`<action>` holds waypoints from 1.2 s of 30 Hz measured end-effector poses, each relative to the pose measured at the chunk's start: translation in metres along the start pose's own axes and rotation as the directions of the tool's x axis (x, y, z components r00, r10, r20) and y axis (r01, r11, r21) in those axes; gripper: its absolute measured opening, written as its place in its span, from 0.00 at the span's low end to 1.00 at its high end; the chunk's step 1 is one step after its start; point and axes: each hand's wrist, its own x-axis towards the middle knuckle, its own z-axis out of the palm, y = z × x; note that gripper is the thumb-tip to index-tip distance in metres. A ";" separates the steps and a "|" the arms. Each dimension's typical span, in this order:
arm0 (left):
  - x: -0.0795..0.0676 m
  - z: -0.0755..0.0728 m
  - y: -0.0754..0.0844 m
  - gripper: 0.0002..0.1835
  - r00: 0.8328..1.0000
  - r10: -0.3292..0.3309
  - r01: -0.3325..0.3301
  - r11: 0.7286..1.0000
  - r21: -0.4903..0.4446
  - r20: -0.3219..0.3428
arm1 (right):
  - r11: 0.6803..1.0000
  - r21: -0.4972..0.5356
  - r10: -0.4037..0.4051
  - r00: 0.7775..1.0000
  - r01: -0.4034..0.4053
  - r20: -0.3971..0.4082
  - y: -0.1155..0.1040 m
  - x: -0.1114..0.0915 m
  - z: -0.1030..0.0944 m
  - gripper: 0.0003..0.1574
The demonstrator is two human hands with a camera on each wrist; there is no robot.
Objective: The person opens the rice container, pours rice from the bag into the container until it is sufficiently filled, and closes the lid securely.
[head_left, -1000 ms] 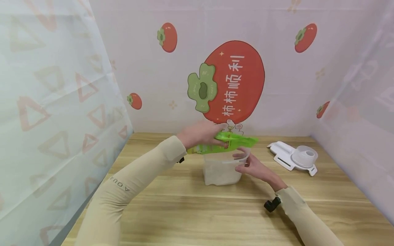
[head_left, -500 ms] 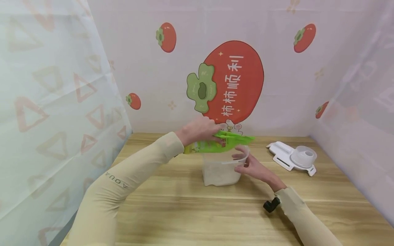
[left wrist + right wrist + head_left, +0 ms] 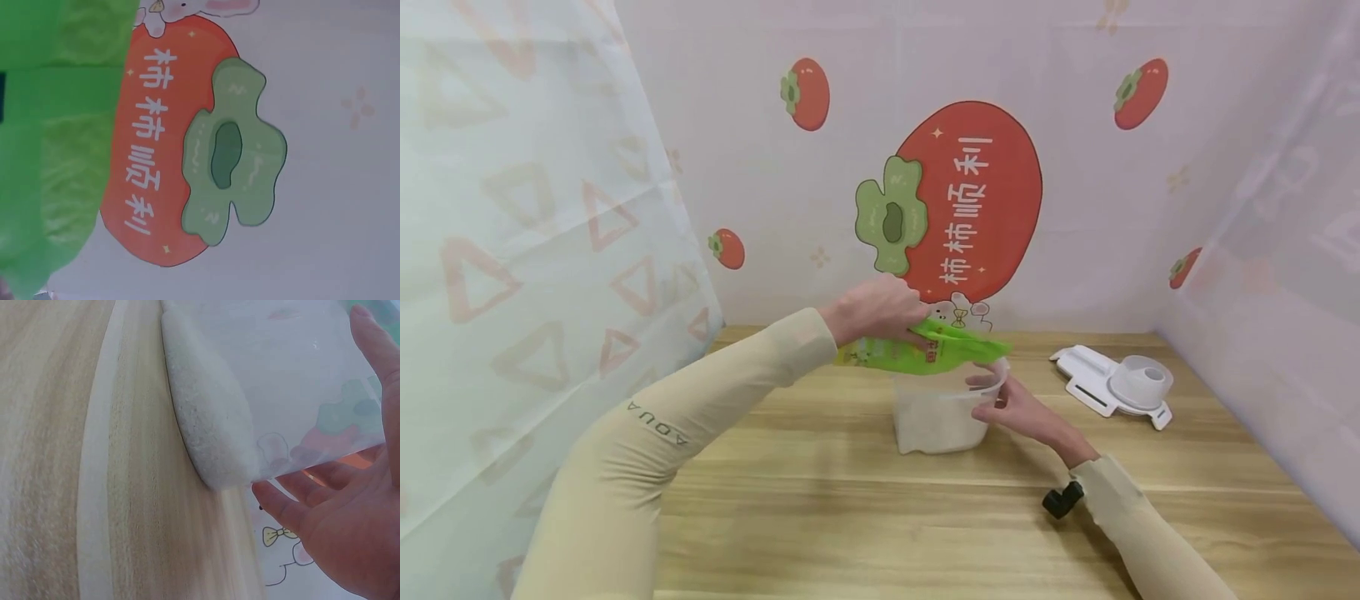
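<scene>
Wood grain in pale yellow-brown ran in long bands across the tabletop, back to the foot of a pinkish-white fabric wall. That wall bore red persimmon prints, the largest lettered in white, and a whitish side sheet patterned with faint triangles stood at my left. My left hand gripped a bright green plastic bag, tilted over the clear, open-topped plastic tub; whether bag and rim touched, I couldn't tell. My right hand, thumb spread wide from the fingers, held the tub's right side. The tub stood upright on the wood, white grainy contents lying in its bottom. Farther right, well apart from it, lay a white plastic piece with a raised round cup.
</scene>
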 end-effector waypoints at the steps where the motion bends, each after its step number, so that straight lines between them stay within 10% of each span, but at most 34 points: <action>1: -0.001 -0.002 -0.001 0.34 1.000 -0.005 0.005 1.000 -0.007 0.020 | 1.000 0.001 0.001 1.000 -0.001 -0.001 0.000 0.000 0.000 0.49; 36: 0.001 -0.020 -0.013 0.29 0.999 0.030 -0.031 0.999 0.035 0.011 | 1.000 -0.004 0.010 1.000 -0.010 0.003 -0.002 -0.001 0.001 0.49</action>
